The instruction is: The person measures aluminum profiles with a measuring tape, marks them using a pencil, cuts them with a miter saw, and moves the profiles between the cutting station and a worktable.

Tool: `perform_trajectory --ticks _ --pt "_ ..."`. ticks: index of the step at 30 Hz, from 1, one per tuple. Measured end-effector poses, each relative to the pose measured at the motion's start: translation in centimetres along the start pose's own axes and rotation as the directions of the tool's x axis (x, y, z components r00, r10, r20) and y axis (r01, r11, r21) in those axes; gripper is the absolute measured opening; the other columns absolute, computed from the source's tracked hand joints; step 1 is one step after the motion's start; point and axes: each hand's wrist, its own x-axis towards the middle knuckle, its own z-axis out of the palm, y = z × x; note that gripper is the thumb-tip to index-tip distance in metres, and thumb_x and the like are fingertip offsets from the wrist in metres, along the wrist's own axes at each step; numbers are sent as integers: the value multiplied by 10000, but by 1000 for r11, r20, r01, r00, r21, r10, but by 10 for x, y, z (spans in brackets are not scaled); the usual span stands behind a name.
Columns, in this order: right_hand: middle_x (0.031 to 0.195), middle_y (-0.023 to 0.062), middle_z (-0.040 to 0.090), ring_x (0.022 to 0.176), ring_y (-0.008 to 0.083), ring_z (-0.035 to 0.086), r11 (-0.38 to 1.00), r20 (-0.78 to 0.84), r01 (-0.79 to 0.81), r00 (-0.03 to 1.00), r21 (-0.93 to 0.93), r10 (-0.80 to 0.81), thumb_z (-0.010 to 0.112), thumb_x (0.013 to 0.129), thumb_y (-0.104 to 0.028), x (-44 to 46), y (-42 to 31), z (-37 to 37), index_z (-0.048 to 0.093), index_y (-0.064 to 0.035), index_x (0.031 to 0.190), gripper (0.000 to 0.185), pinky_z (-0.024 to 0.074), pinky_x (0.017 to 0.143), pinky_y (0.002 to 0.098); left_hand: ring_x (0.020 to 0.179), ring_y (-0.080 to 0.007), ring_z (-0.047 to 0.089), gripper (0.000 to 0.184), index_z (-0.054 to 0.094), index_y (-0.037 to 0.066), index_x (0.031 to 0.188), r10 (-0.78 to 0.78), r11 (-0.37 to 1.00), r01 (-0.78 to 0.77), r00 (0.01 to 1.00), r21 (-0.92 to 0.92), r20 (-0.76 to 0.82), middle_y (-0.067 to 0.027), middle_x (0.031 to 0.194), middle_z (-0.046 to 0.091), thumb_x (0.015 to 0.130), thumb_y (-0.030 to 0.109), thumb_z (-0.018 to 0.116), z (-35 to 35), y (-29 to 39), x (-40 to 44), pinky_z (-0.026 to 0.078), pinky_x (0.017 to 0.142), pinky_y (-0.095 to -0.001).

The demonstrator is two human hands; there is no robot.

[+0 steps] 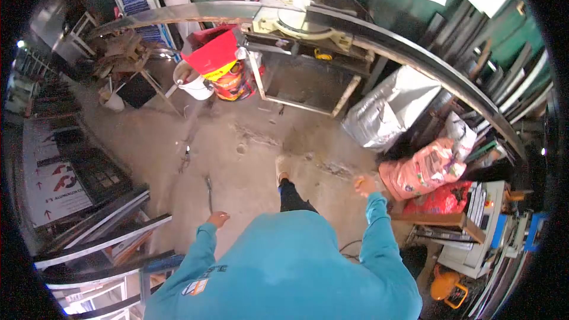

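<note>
My left hand [218, 218] hangs low beside my body with its fingers loosely apart and nothing visible in it. Near it, a thin dark strip [208, 194] lies on the floor. On the other side, my right hand [367, 186] is raised a little, its fingers curled in around a small orange-toned spot that is too small to name. It is just left of a pink printed sack [424, 170], with a gap between them. One foot [282, 176] shows ahead of my body on the concrete floor [237, 166].
Ahead, a miter saw [302, 22] stands on a bench beside a red bag [228, 71] and a white bucket [195, 86]. A silver sack [382, 112] leans at the right. Metal profiles [112, 219] lie at the left; an orange tool [446, 286] is at the lower right.
</note>
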Motion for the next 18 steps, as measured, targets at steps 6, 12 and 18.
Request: perform_trajectory --ticks 6,12,18 --pt "758 58 611 575 166 545 876 -616 405 769 261 -172 553 916 -271 191 -195 -102 600 -35 997 253 443 481 284 1097 -307 601 457 656 68 1141 168 975 -179 982 131 90 -128 1119 669 909 442 532 -69 71 67 460 953 -409" --pt "802 111 626 603 186 603 795 -690 432 723 426 -24 672 876 -287 298 -410 -160 554 15 1113 403 508 486 305 1064 -249 618 447 648 3 1123 135 961 -178 970 -214 -201 -154 1116 670 927 393 549 -217 170 128 467 943 -367" --pt "846 190 590 645 284 611 644 -671 379 682 664 291 756 787 -377 412 -441 -213 551 57 1052 548 587 527 416 1105 -213 580 498 574 -4 1228 378 837 -413 911 -359 -166 -129 1193 622 911 377 618 -358 300 199 458 956 -353"
